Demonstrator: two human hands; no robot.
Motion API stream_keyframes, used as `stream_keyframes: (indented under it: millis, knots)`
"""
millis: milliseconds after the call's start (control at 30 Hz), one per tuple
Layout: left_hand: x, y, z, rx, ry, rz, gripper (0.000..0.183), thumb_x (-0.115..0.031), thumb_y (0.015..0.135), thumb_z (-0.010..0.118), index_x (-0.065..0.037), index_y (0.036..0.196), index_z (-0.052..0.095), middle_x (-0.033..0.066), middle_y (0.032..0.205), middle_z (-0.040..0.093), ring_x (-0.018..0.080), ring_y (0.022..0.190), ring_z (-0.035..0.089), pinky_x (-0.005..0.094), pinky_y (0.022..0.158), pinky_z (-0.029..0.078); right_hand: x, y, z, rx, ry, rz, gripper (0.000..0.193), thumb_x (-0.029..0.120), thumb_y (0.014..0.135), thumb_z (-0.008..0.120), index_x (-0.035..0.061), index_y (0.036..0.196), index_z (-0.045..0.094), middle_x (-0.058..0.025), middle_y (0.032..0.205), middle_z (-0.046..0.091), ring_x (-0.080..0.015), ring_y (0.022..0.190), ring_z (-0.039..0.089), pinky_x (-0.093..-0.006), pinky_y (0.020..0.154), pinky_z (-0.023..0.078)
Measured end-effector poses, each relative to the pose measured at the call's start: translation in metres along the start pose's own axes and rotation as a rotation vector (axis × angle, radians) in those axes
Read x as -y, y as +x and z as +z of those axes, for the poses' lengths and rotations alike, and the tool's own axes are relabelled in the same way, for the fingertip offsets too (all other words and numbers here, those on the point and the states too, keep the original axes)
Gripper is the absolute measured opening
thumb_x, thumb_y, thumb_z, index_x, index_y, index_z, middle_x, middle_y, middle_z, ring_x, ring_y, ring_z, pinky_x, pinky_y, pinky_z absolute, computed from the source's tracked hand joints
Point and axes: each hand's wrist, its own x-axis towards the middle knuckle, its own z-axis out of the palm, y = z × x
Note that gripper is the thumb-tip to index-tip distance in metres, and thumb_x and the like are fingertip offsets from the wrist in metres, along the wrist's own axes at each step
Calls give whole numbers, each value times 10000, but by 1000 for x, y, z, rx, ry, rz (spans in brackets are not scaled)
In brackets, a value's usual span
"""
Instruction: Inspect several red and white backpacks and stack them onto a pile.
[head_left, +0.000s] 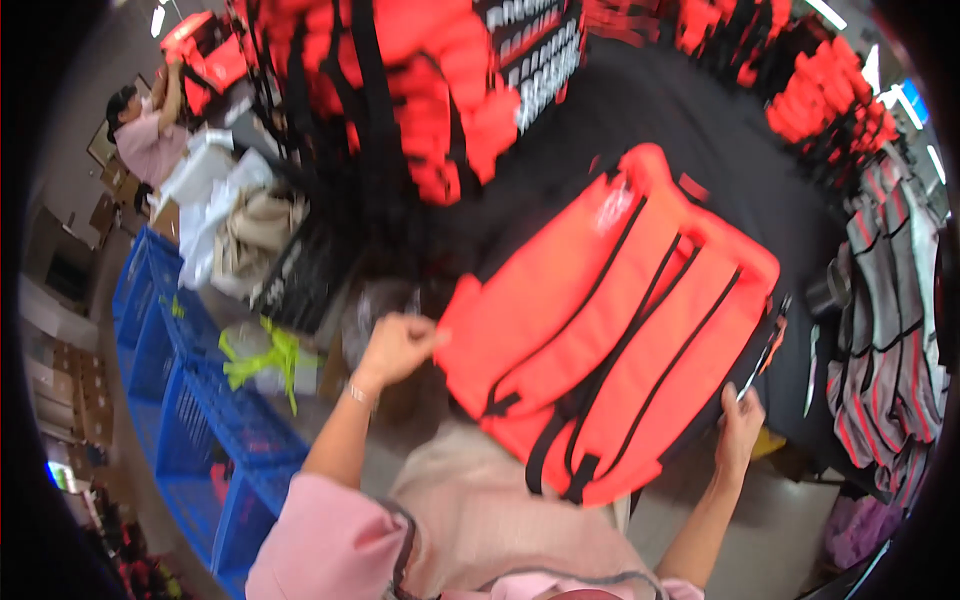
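Note:
A bright red-orange backpack [590,310] with black-trimmed shoulder straps lies strap side up, tilted across the black-covered table. My left hand [400,350] is closed, pinching the fabric at the pack's left corner. By the pack's right edge, my right hand [740,418] is closed around the lower end of a slim silver tool. That tool [768,352] has an orange and black part farther up; blur hides its exact kind. Whether my right fingers also touch the pack's edge is unclear.
Stacked red-orange packs [420,90] rise at the far left of the black table cover [650,100]. More red pieces [830,95] and grey striped pieces [880,320] sit right. Blue crates [215,400] with neon strips [265,355] stand left; a co-worker [150,130] handles a red pack beyond.

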Motion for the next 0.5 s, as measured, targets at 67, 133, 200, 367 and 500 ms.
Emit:
stream_keyframes:
  millis: [67,133,200,367,500]
  knots:
    - [8,16,7,-237,-160,165,350,-335,810,753,-16,953,736,158,952,706,233,775,708,319,738,556,-26,6,2,9,119,54,139,157,926,638,20,947,627,32,819,599,-44,733,501,-227,640,403]
    - [-17,36,2,-231,-77,130,461,-421,845,703,-13,1058,713,177,1038,696,254,875,708,343,791,555,-50,12,9,-63,89,113,192,167,914,663,-12,974,628,-14,872,635,-85,794,546,-265,715,453]
    - [-25,56,17,-161,-125,126,672,-536,821,682,23,1191,637,218,1093,674,316,965,684,383,873,533,-49,16,14,-81,108,139,232,184,902,683,-27,980,627,-27,883,638,-98,793,558,-275,717,467]
    - [-25,66,41,-129,150,237,860,-569,761,711,81,1289,518,286,1135,636,414,1109,604,425,980,474,-37,14,31,-155,359,63,333,220,905,670,-39,1103,603,-70,964,652,-156,826,620,-312,749,515]
    - [-34,43,43,-51,-184,426,587,-371,797,752,100,1121,618,289,1001,662,434,1015,627,431,879,513,7,3,20,-140,299,-50,390,122,870,644,-42,1215,566,-96,1067,651,-190,931,626,-334,844,506]
